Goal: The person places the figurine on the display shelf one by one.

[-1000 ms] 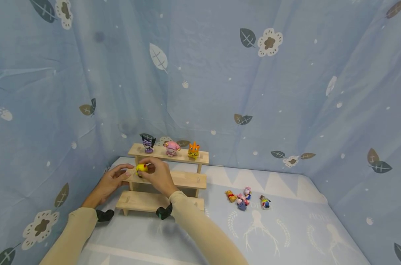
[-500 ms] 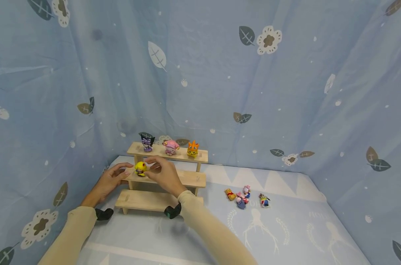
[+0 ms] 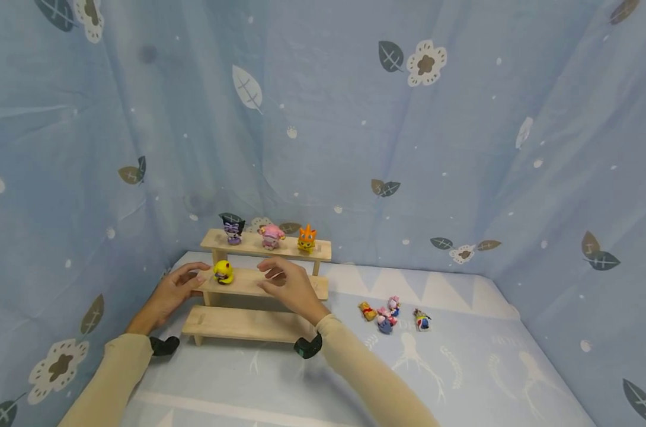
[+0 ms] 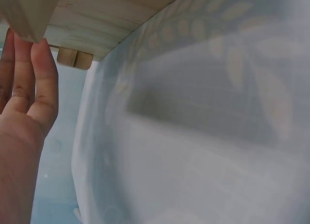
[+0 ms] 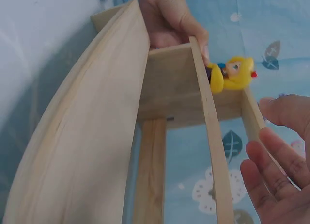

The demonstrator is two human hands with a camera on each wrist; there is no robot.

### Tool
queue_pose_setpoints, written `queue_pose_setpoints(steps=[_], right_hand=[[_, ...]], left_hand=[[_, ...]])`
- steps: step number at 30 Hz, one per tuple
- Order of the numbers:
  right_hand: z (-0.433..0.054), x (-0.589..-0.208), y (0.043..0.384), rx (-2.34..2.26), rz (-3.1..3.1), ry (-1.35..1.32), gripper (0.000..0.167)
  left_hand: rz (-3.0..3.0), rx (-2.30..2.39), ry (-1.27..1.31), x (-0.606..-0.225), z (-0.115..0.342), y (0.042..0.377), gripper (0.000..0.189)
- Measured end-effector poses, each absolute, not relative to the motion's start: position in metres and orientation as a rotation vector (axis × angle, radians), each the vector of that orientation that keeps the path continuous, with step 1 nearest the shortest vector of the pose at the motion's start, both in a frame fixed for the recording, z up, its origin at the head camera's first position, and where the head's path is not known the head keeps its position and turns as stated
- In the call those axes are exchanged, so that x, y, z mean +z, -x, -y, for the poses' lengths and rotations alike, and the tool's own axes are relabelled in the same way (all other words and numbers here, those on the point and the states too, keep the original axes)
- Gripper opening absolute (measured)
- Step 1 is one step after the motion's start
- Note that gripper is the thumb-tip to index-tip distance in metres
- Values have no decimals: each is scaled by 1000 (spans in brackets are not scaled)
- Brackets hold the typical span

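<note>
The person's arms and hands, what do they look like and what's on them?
The left sleeve and right sleeve are long, plain and cream-coloured. A black, rounded attachment juts out near the left cuff, with a similar one near the right. Both hands wear no gloves.

Looks curtained in blue fabric (image 3: 323, 136) behind the pale cover (image 3: 461, 314) and along both its sides. Bears leaves (image 3: 390, 56) (in brown, grey-green and white), flowers (image 3: 427, 63) and paw prints (image 3: 585, 346). Has triangles (image 3: 405, 282) across the cover's far edge, an antlered print (image 3: 410, 344) nearer its middle. Catches soft light in loose folds above the cover.
</note>
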State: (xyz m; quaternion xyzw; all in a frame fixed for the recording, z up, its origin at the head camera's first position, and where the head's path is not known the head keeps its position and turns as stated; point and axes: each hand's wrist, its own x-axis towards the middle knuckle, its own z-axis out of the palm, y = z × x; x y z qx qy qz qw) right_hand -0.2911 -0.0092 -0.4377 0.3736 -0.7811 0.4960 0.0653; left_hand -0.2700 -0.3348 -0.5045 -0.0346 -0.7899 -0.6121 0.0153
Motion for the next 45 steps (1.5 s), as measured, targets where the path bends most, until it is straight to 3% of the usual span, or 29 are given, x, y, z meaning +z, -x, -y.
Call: queue_pose_setpoints(steps=[28,45], right_hand=[[-108,-464,286,1524,2309,-785,26],[-199,-499,284,1483,2466,-337,24]], left_hand=[[2453,-1871,110,-507,332,271,55],[2464,-1842,99,-511,332,274,57]])
